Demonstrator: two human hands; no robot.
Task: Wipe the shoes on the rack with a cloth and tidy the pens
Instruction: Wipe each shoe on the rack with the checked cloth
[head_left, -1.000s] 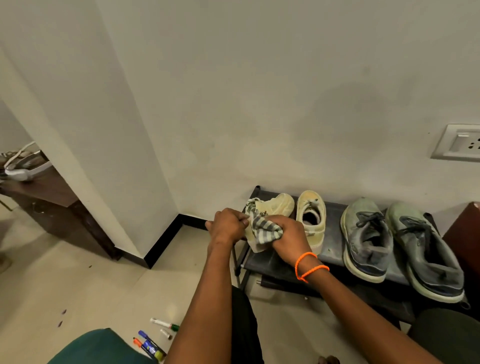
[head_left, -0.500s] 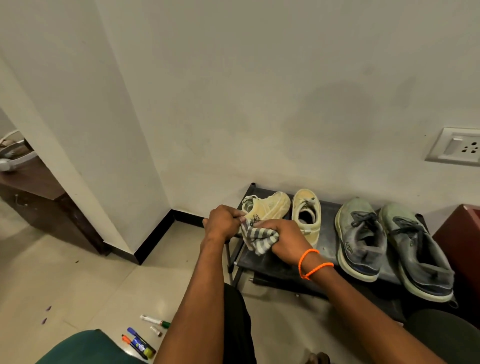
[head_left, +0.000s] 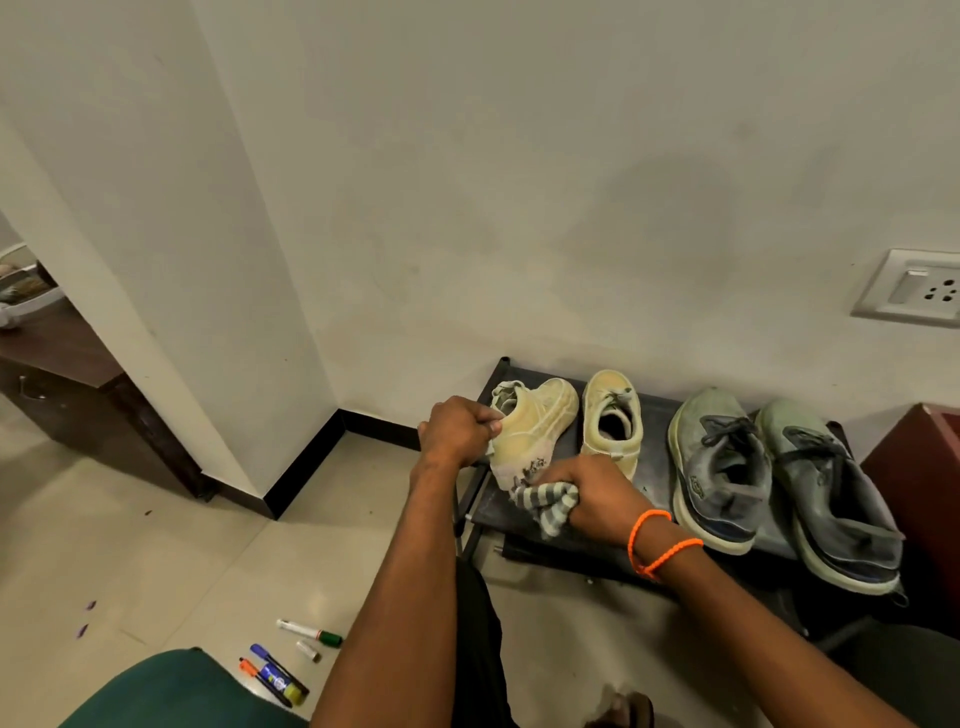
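A low black shoe rack (head_left: 654, 467) stands against the wall with two cream shoes and two grey shoes on it. My left hand (head_left: 457, 431) grips the leftmost cream shoe (head_left: 535, 421) at its heel opening and tilts it onto its side. My right hand (head_left: 592, 493) holds a bunched grey striped cloth (head_left: 548, 504) against the lower heel end of that shoe. The second cream shoe (head_left: 613, 421) stands upright beside it. Several pens and markers (head_left: 291, 660) lie scattered on the floor at the lower left.
Two grey shoes (head_left: 722, 467) (head_left: 831, 488) fill the rack's right half. A dark red box (head_left: 919, 478) stands right of the rack. A wall socket (head_left: 914, 288) is above it. A green seat edge (head_left: 171, 691) is at the bottom left, a dark wooden cabinet (head_left: 78, 395) at far left.
My right hand has drawn the cloth down from the shoe's side to its lower end. The left hand keeps its grip on the tilted shoe.
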